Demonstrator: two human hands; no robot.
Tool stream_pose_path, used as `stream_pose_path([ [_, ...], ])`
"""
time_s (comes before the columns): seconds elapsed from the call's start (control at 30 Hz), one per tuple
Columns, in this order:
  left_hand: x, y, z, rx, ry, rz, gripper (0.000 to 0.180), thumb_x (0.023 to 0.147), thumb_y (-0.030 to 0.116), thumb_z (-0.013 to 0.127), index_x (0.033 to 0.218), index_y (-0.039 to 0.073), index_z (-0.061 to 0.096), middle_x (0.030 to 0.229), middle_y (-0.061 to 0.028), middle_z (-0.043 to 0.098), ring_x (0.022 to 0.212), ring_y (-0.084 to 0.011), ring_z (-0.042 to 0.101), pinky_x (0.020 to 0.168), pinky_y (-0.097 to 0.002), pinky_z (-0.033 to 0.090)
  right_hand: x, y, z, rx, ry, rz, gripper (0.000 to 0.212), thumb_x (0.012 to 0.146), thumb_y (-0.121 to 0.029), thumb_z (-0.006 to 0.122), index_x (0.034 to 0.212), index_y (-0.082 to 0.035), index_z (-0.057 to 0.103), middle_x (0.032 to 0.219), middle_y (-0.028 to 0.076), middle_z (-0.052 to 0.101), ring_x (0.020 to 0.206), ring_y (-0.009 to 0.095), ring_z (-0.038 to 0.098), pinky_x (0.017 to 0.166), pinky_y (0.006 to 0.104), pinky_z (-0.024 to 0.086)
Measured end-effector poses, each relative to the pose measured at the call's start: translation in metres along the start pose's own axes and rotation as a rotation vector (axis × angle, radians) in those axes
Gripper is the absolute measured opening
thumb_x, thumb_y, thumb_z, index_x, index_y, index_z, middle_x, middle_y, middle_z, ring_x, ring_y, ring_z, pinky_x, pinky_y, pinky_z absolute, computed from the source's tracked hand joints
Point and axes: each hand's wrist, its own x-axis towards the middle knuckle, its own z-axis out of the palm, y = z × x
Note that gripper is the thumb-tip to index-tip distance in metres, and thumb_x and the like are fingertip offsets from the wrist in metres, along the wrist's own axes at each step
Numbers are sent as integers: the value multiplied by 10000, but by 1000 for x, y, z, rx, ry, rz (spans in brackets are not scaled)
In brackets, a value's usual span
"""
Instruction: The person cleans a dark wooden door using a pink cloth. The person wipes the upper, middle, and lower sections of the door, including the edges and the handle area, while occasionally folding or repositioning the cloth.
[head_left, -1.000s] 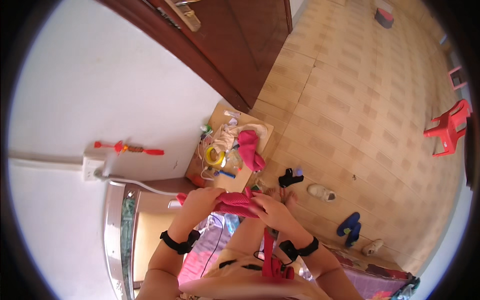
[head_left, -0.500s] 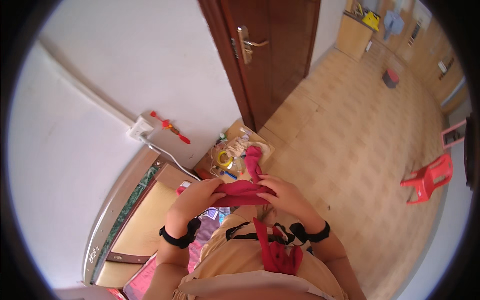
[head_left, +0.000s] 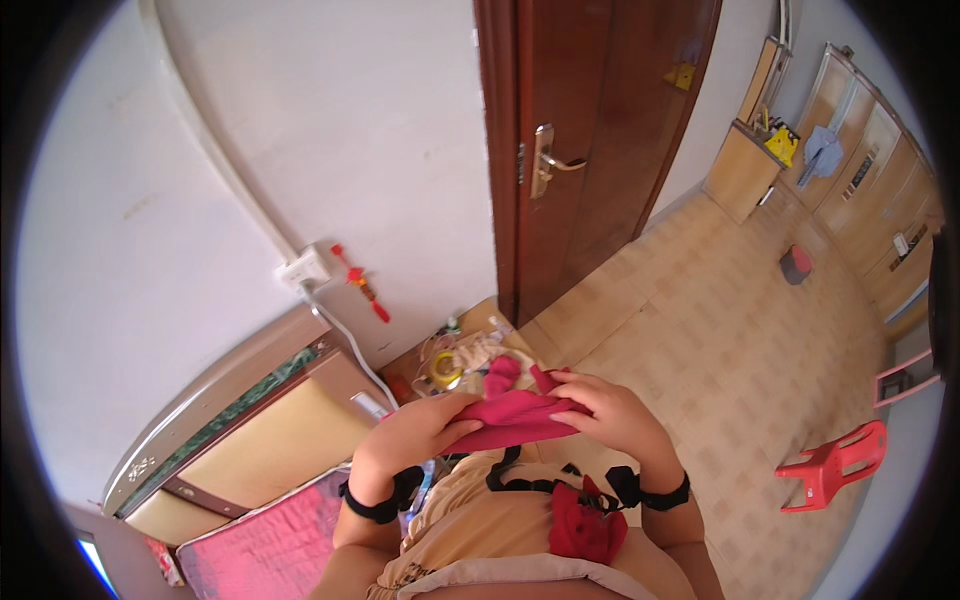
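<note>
A crimson cloth is stretched crosswise in front of my body. My left hand grips its left end, thumb on top. At the other end, my right hand pinches it between thumb and fingers. A strip of the same colour sticks up beside my right fingers, and a crimson piece shows beyond the cloth; whether they join it is hidden. Another red cloth bundle lies against my tan clothing at the waist, next to black straps. Both wrists wear black bands.
Beyond my hands, a small wooden table carries a yellow tape roll, cables and pale cloth. The bed's headboard and pink mattress are at left. A brown door stands ahead. A red plastic chair and bin are at right.
The view has tilted up and turned, showing more wall and bed. Both hands keep hold of the cloth. The crimson length that hung out over the small table now shows as a shorter bunch.
</note>
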Motion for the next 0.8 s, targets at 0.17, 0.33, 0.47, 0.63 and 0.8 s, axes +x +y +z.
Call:
stream_pose_path([
  [0.17,62,3,7,-21,82,18,328,881,261,539,1114,32,534,949,-198,608,854,-378,574,711,-415,454,26,54,-32,-22,-26,-22,298,832,-289,606,1040,-75,609,1176,128,569,1049,283,562,834,344,472],
  [0.33,144,7,-9,-19,40,22,316,881,252,542,1115,40,547,898,-194,610,836,-366,578,719,-407,451,69,108,-90,-8,-121,-10,295,836,-300,601,1029,-77,609,1190,122,564,1040,277,567,828,341,473],
  [0.47,237,19,-10,43,90,-4,312,872,232,557,1119,42,554,934,-183,609,855,-361,577,732,-400,456,102,173,-150,-26,-65,-65,273,819,-241,632,1008,-46,606,1169,124,575,1021,275,577,814,321,472],
  [0.63,338,41,-20,30,155,29,261,841,155,588,1068,28,572,924,-167,618,854,-359,579,741,-391,462,146,234,-222,19,-3,-117,239,811,-202,634,993,-50,604,1161,115,576,998,280,577,782,339,471],
  [0.8,409,75,-14,137,266,82,293,799,147,633,1055,19,573,926,-163,626,842,-344,589,732,-391,472,154,280,-269,6,103,-29,222,813,-196,617,999,-76,610,1199,97,560,945,273,594,763,341,486],
])
